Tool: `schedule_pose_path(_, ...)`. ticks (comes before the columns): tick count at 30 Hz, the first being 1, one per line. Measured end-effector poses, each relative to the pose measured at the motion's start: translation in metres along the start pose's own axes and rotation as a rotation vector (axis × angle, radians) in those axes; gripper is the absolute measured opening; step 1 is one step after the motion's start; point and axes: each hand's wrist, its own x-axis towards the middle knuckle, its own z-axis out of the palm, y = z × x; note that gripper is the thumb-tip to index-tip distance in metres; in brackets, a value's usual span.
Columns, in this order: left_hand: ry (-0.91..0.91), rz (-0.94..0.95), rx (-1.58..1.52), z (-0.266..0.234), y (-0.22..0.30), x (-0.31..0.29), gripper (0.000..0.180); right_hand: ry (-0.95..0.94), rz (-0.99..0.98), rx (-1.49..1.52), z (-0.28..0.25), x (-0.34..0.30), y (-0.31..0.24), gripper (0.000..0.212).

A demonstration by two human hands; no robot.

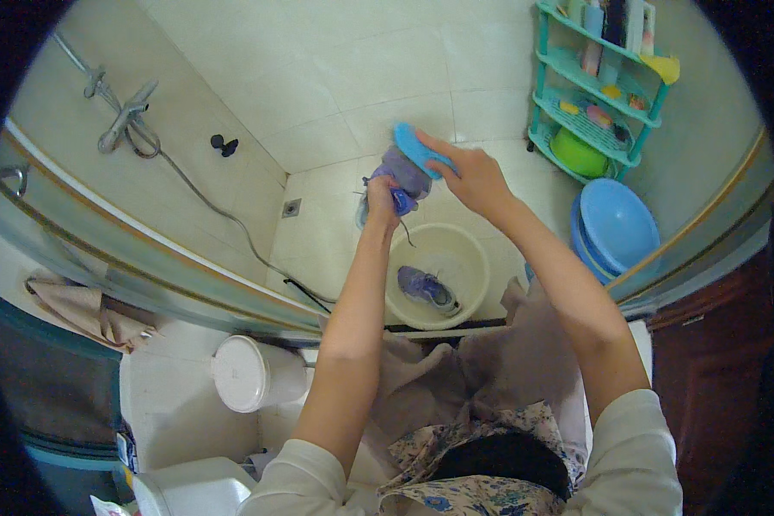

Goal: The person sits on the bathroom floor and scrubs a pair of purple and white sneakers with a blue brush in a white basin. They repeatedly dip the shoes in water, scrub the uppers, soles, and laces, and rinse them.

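My left hand (383,199) grips a purple shoe (408,175) with a dangling lace, holding it up over the shower floor. In my right hand (477,178) is a light blue scrubbing brush (417,148), with my fingers wrapped along its back. The brush lies close against the shoe's upper right side; whether its bristles touch is hidden. Below both hands stands a pale cream basin (482,279). Inside it rests a second purple shoe (427,289), tilted, in what looks like shallow water.
A turquoise corner rack (568,112) with bottles and a green bowl (579,152) stands at the back right. Blue basins (619,225) lean below it. A shower hose (224,211) trails along the left wall to the floor. A white lidded bin (239,373) sits at the lower left.
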Motion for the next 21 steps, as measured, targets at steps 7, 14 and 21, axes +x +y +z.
schedule_pose_path(7, 0.055, 0.282, 0.642, -0.009, -0.018, -0.002, 0.016, -0.072, 0.052, -0.038, -0.004, -0.025, 0.002, 0.041)
schedule_pose_path(14, -0.029, 0.781, 1.452, 0.021, -0.03, -0.017, 0.023, -0.128, 0.132, -0.139, 0.004, -0.02, 0.016, 0.041)
schedule_pose_path(21, -0.059, 0.829, 1.531, -0.006, -0.023, -0.025, 0.023, -0.108, 0.031, -0.273, 0.02, -0.023, 0.026, 0.042)
